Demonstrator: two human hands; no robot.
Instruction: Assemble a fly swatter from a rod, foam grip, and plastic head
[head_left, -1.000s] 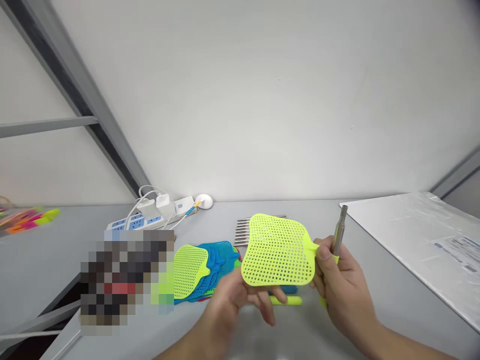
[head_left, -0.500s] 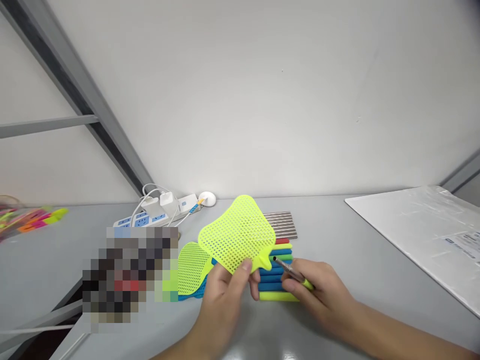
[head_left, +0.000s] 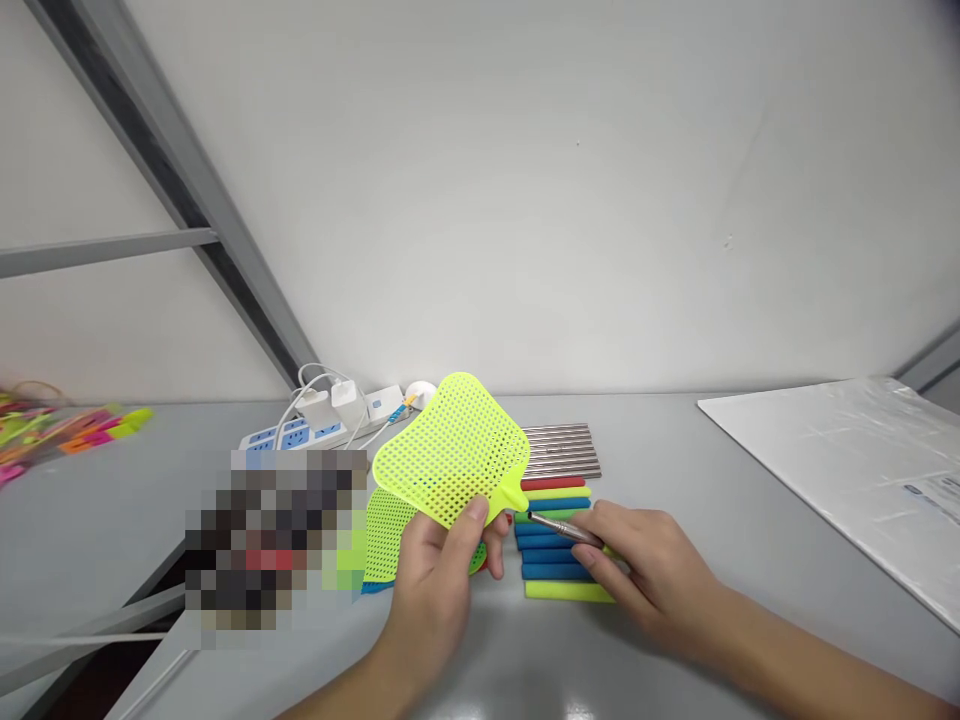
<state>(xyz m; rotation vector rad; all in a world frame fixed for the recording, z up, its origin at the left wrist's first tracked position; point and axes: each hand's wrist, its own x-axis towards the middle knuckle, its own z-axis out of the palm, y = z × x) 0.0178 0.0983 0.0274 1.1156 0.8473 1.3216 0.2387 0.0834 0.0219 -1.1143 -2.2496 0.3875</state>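
At the far left edge of the grey tabletop [head_left: 750, 620] lies a loose bundle of pink, orange and yellow plastic sticks [head_left: 67, 432]. Further in, against the white wall, sits a white power strip with blue sockets [head_left: 300, 432] with white chargers and cables plugged into it. In front of it, part of the view is blurred out, and I cannot tell what lies there.

Just right of that patch, a stack of flat mesh swatter heads [head_left: 384, 522], yellow-green on top with blue showing underneath, rests on the table. My left hand [head_left: 442, 570] is closed around the lower edge of a neon yellow-green perforated plastic fly swatter head [head_left: 451, 450], thumb on its front face, holding it lifted and tilted above the stack. Its short neck [head_left: 516, 497] points down to the right.

My right hand [head_left: 645, 570] pinches a thin silver metal rod [head_left: 559, 526] with a yellow-green grip end, the fingers closed on it. The rod's tip sits right at the neck of the swatter head; I cannot tell whether it has gone in. Under this hand lies a row of foam-covered handles in red, yellow, blue and green [head_left: 555, 560], side by side, with a row of bare steel rods [head_left: 561, 450] just behind them.

At the far right, well apart from my hands, a large white sheet under clear plastic wrap [head_left: 847, 480] lies flat on the table.
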